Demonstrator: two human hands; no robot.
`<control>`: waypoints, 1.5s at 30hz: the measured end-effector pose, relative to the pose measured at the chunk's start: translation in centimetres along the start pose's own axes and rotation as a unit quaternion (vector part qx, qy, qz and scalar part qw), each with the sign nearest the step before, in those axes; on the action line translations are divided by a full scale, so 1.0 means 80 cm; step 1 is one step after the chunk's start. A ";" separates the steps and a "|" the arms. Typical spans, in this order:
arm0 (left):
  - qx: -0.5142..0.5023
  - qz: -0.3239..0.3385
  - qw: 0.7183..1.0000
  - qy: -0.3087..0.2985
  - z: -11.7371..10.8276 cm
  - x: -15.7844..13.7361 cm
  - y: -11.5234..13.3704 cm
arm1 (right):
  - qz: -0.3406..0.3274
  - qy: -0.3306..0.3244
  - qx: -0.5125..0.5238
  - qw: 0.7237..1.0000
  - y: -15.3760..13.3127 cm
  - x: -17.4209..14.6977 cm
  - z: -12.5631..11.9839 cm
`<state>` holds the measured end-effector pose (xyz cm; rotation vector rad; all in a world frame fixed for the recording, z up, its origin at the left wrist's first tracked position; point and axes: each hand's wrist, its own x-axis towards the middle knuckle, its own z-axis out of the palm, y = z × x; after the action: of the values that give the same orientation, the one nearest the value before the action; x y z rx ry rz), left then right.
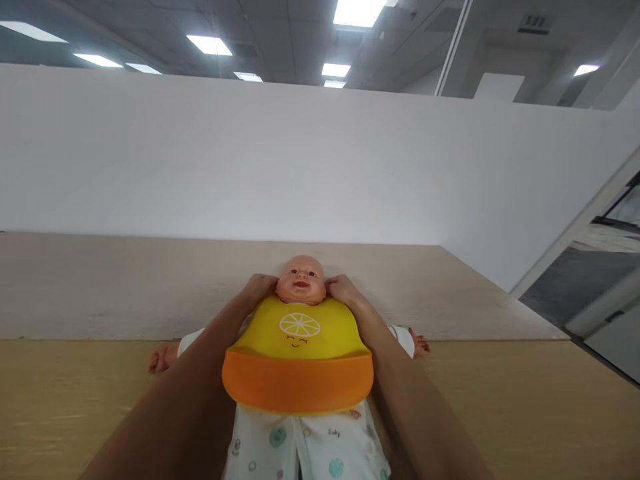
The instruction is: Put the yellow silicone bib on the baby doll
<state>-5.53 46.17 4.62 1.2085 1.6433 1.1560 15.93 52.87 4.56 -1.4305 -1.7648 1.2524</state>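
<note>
A baby doll (pixel 301 277) lies on its back in white printed clothes, arms spread to both sides. Over its chest is a yellow bib (pixel 300 340) with a white citrus slice and an orange catch pocket (pixel 298 385) at the bottom. My left hand (pixel 261 287) is closed beside the doll's neck, at the bib's upper left. On the other side, my right hand (pixel 343 289) is closed at the bib's upper right. The fingertips of both hands go behind the neck, so what they pinch is hidden.
The doll lies across two wooden table surfaces (pixel 500 400) that meet in a seam. Behind them stands a white partition (pixel 320 167). At the right, the table edge slants toward a grey floor (pixel 555 287) and a pale cabinet (pixel 613 333).
</note>
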 end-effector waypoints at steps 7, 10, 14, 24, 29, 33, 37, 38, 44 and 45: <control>-0.093 -0.048 0.994 0.007 -0.015 -0.043 0.004 | 0.040 0.001 0.142 0.989 0.009 -0.048 -0.011; -0.151 -0.071 0.985 -0.035 -0.023 -0.072 0.006 | 0.035 -0.083 0.239 0.967 0.011 -0.086 -0.026; -0.205 -0.075 0.976 -0.019 -0.016 -0.100 0.015 | 0.021 -0.120 0.261 0.958 0.006 -0.112 -0.031; -0.223 -0.082 0.971 -0.005 -0.020 -0.114 0.022 | 0.056 0.007 0.269 0.962 -0.014 -0.091 -0.008; -0.244 -0.072 0.967 0.012 -0.017 -0.115 0.024 | 0.032 -0.063 0.319 0.945 -0.013 -0.118 -0.016; -0.252 -0.096 0.962 0.028 -0.013 -0.112 0.029 | 0.007 -0.084 0.325 0.942 -0.012 -0.139 -0.021; -0.267 -0.135 0.954 0.008 -0.017 -0.108 0.031 | -0.004 -0.078 0.339 0.937 -0.016 -0.145 -0.016; -0.270 -0.144 0.952 -0.002 -0.019 -0.107 0.031 | 0.000 -0.066 0.337 0.939 -0.018 -0.145 -0.015; -0.230 -0.061 0.971 -0.015 -0.022 -0.116 0.024 | 0.036 0.004 0.311 0.950 -0.017 -0.147 -0.010; -0.218 -0.044 0.975 -0.010 -0.023 -0.119 0.021 | 0.032 0.022 0.306 0.951 -0.013 -0.146 -0.010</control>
<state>-4.46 36.84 7.45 0.8544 1.3202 1.3542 19.59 42.04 7.45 -1.1360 -1.1492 1.6039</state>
